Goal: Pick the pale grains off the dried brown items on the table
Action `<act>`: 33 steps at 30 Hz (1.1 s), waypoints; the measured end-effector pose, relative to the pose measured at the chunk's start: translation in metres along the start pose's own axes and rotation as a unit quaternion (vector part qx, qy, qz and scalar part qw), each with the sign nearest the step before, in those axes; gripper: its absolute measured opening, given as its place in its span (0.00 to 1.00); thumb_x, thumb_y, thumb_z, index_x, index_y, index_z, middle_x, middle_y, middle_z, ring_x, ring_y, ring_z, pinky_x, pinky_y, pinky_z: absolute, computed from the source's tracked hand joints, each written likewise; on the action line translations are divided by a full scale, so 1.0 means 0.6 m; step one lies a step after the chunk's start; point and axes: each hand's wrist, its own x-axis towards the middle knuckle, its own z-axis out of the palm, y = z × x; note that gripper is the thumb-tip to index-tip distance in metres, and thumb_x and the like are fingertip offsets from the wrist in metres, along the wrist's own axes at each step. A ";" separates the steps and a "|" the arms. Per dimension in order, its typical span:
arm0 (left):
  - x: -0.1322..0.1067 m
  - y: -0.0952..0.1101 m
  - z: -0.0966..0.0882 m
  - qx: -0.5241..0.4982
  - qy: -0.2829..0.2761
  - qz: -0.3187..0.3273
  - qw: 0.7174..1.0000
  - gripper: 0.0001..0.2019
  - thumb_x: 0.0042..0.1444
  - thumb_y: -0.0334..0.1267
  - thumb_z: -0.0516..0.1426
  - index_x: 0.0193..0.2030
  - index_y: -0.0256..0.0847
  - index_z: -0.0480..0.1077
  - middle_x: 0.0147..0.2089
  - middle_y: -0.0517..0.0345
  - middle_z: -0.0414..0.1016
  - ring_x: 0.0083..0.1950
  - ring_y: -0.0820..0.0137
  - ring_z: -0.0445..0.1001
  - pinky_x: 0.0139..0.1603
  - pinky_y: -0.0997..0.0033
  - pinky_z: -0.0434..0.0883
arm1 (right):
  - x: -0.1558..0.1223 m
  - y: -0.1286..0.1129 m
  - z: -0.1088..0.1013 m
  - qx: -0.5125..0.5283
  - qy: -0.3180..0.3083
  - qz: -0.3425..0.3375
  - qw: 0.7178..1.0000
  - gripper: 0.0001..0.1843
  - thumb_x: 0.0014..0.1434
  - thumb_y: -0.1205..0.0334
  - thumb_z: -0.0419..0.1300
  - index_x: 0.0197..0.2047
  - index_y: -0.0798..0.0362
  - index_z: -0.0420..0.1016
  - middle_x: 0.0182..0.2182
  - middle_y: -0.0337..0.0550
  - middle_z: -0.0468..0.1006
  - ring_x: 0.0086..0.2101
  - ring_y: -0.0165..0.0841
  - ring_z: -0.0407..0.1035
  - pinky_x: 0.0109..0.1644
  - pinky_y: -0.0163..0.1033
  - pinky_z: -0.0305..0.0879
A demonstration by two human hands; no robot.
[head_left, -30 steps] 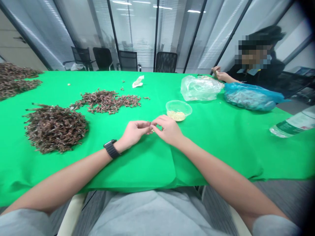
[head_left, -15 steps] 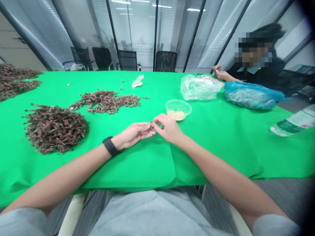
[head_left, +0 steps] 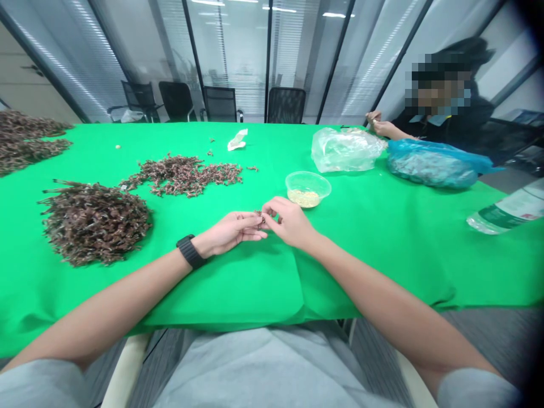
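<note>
My left hand (head_left: 229, 231) and my right hand (head_left: 288, 221) meet over the green tablecloth (head_left: 382, 238), fingertips pinched together on a small brown dried piece (head_left: 260, 217). A black watch sits on my left wrist. Just beyond my right hand stands a small clear plastic bowl (head_left: 308, 188) holding pale seeds. To the left lie a big heap of brown dried stalks (head_left: 94, 221) and a flatter scattered pile (head_left: 182, 174).
Another person sits at the far right, hands (head_left: 380, 126) busy behind a clear plastic bag (head_left: 345, 151) and a blue bag (head_left: 433, 164). A water bottle (head_left: 505, 213) lies at the right edge. A further brown heap (head_left: 25, 139) lies far left. A crumpled paper scrap (head_left: 238, 140) lies farther back.
My hands have shifted slightly; the left fingers have stretched flatter under the small brown piece, which now shows between the fingertips. Nothing else on the table has moved.
</note>
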 end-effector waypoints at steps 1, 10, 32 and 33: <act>0.000 -0.001 0.000 0.008 0.000 0.004 1.000 0.10 0.61 0.35 0.65 0.46 0.32 0.79 0.47 0.43 0.84 0.40 0.69 0.84 0.43 0.77 0.81 | 0.000 -0.001 0.000 0.003 -0.004 -0.001 1.000 0.04 0.66 0.68 0.57 0.38 0.53 0.73 0.35 0.43 0.75 0.37 0.34 0.68 0.39 0.38 0.63; 0.002 -0.003 0.006 0.055 0.047 0.045 0.996 0.15 0.56 0.40 0.69 0.46 0.32 0.79 0.46 0.42 0.84 0.37 0.68 0.84 0.42 0.72 0.81 | 0.004 -0.009 -0.006 0.065 0.044 0.065 0.995 0.04 0.64 0.66 0.59 0.36 0.53 0.74 0.33 0.42 0.75 0.33 0.31 0.69 0.33 0.35 0.64; 0.000 -0.006 0.009 0.091 0.046 0.088 0.991 0.21 0.52 0.44 0.71 0.49 0.34 0.80 0.44 0.45 0.84 0.37 0.67 0.84 0.43 0.70 0.81 | 0.001 -0.006 -0.004 0.029 0.023 0.040 0.999 0.05 0.65 0.64 0.59 0.37 0.53 0.76 0.33 0.43 0.77 0.35 0.33 0.70 0.37 0.38 0.65; -0.001 -0.005 0.010 0.098 0.047 0.095 0.990 0.21 0.52 0.45 0.71 0.49 0.33 0.80 0.43 0.45 0.84 0.36 0.67 0.84 0.43 0.69 0.81 | 0.001 -0.005 -0.005 0.020 0.021 0.033 0.999 0.06 0.66 0.64 0.59 0.37 0.52 0.76 0.34 0.43 0.77 0.35 0.33 0.70 0.38 0.38 0.65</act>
